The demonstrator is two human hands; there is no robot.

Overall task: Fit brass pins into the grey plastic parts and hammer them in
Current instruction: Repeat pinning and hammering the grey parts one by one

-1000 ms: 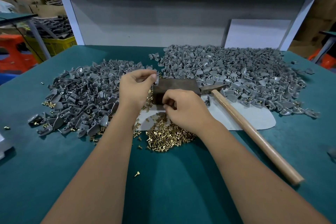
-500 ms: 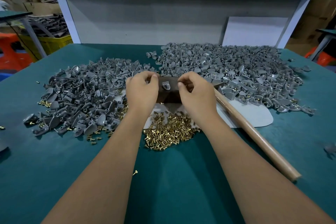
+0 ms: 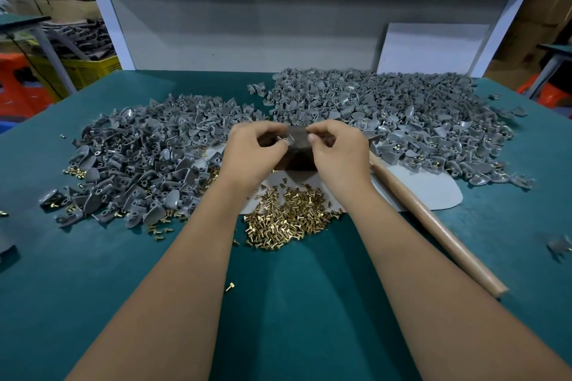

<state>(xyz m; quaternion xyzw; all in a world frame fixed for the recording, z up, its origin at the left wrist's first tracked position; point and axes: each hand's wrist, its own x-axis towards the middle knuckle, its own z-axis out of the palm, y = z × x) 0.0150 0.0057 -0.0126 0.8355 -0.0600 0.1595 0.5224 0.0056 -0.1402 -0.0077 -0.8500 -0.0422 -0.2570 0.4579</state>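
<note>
My left hand (image 3: pixel 253 153) pinches one small grey plastic part (image 3: pixel 289 141) over the dark metal block (image 3: pixel 297 159) at the table's middle. My right hand (image 3: pixel 337 153) is close beside it, thumb and forefinger pinched together near the part on a brass pin that is almost hidden. A heap of brass pins (image 3: pixel 288 219) lies just below the block, between my forearms. The hammer's wooden handle (image 3: pixel 433 226) lies slanting to the right of my right arm, and my right hand hides its head.
Two big heaps of grey parts flank the block, one on the left (image 3: pixel 145 161) and one at the back right (image 3: pixel 387 114). A pale mat (image 3: pixel 433 192) lies under the block. Loose pins (image 3: pixel 229 287) dot the green table (image 3: pixel 278 318). A white frame stands behind.
My right hand rose from the pin heap to the block. Both hands then closed in together over the block, and the grey part is now held between them.
</note>
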